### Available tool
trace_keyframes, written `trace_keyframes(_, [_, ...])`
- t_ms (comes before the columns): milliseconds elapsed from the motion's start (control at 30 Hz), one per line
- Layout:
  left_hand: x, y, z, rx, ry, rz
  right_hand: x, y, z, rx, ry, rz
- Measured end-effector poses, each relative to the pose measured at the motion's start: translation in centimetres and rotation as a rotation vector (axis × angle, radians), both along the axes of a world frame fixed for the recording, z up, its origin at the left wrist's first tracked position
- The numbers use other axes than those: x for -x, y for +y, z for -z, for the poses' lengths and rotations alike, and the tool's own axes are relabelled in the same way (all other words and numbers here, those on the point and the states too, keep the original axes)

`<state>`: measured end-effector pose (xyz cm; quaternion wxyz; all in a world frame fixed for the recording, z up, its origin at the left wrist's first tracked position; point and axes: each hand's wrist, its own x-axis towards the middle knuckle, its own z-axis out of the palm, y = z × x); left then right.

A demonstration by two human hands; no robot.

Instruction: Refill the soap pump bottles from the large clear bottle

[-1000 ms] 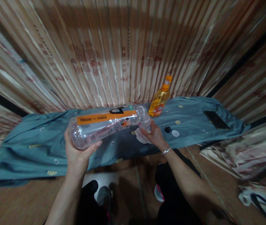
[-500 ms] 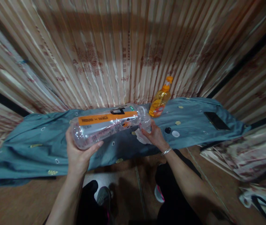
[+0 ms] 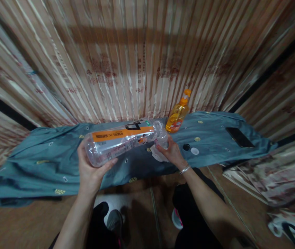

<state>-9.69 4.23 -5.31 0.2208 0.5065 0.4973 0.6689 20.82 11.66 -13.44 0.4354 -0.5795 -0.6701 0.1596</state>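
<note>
Gripped the bottle (image 3: 124,140) near its base with left fingers (image 3: 108,166), above the tabletop (image 3: 61,160); clasped a clear vessel (image 3: 162,138) at the bottle's mouth with right fingers (image 3: 163,151). Seemingly was pouring, flow indiscernible; likely needed steady openings next. Beyond, saw soap (image 3: 176,119) standing.

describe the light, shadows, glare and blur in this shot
Head view: dim light, glare on the held bottle, streaky highlights on the curtain; head view: broad shadow across the curtain's upper part; head view: held bottle's small print looks soft
</note>
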Motion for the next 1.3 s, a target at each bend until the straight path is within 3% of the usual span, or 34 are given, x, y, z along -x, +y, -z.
trace_keyframes(100, [-0.3,0.0,-0.4,0.023,-0.107,0.019,0.0,0.1,-0.1,-0.013,0.016,0.002])
trace_keyframes(367, [-0.9,-0.1,-1.1,0.003,-0.107,-0.020,0.1,0.1,-0.5,0.044,0.069,-0.008])
trace_keyframes(833, [-0.7,0.5,-0.5,-0.054,-0.044,-0.044,0.6,0.4,-0.5,0.064,0.053,0.017])
trace_keyframes(1300, [-0.5,1.0,-0.6,-0.028,-0.101,0.021,0.4,0.6,-0.2,0.072,0.016,0.051])
